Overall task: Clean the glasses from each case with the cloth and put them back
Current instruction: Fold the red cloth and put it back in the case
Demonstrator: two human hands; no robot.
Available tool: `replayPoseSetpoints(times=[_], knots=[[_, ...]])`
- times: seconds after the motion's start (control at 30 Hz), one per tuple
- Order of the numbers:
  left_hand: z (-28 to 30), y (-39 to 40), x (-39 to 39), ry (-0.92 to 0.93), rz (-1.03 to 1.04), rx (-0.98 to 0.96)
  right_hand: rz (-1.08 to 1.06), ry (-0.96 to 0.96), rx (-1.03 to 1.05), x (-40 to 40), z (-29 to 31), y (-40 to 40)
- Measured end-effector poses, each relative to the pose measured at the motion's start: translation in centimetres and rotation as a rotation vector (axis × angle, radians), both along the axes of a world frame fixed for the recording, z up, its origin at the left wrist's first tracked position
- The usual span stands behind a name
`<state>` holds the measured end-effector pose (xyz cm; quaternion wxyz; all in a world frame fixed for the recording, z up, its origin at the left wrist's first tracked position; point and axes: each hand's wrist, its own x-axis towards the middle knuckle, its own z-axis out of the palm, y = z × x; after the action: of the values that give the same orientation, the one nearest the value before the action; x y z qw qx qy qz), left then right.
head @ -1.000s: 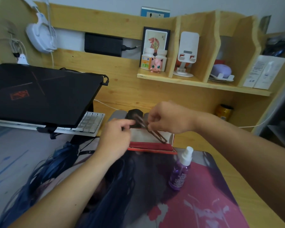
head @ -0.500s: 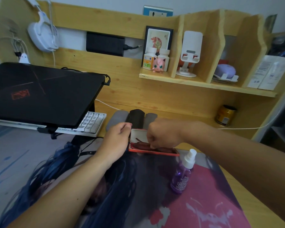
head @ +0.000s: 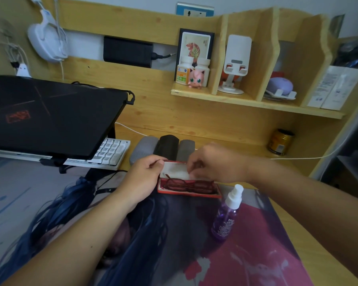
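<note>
A red glasses case (head: 210, 195) lies open on the desk mat. Dark red glasses (head: 186, 184) lie folded inside it. The lid (head: 175, 172), lined in white, stands up behind them. My left hand (head: 145, 178) pinches the lid's left end. My right hand (head: 213, 165) has its fingers curled on the lid's right end, above the glasses. No cloth is visible apart from the white lining.
Three closed cases stand right behind the red one: grey (head: 142, 149), black (head: 166, 146), grey (head: 186, 149). A purple spray bottle (head: 227, 213) stands to the right of the case. A laptop (head: 50, 114) over a white keyboard (head: 110, 151) fills the left.
Both hands held the glasses above the open case, then lowered them in. The glasses now lie in the case and both hands have moved to the lid.
</note>
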<state>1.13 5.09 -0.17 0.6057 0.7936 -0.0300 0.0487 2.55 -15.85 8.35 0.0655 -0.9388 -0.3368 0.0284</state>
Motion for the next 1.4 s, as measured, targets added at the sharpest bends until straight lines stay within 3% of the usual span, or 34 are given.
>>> replayPoseSetpoints(times=[0.4,0.73,0.97,1.17,1.4], knots=[[0.1,-0.1,-0.3,-0.019,-0.012,-0.069,0.093,-0.164,0.034,-0.7,-4.0,-0.3],[0.2,-0.1,-0.4,-0.028,-0.022,-0.083,0.124,-0.215,-0.088,-0.5,-3.8,0.3],[0.1,0.0,-0.2,-0.018,-0.045,-0.078,-0.019,0.017,-0.024,-0.4,-0.4,0.5],[-0.2,0.1,0.0,-0.017,-0.033,-0.085,0.02,-0.014,-0.182,-1.0,-1.5,2.4],[-0.4,0.1,0.1,-0.025,-0.038,-0.079,-0.027,0.001,-0.175,-0.9,-1.7,2.4]])
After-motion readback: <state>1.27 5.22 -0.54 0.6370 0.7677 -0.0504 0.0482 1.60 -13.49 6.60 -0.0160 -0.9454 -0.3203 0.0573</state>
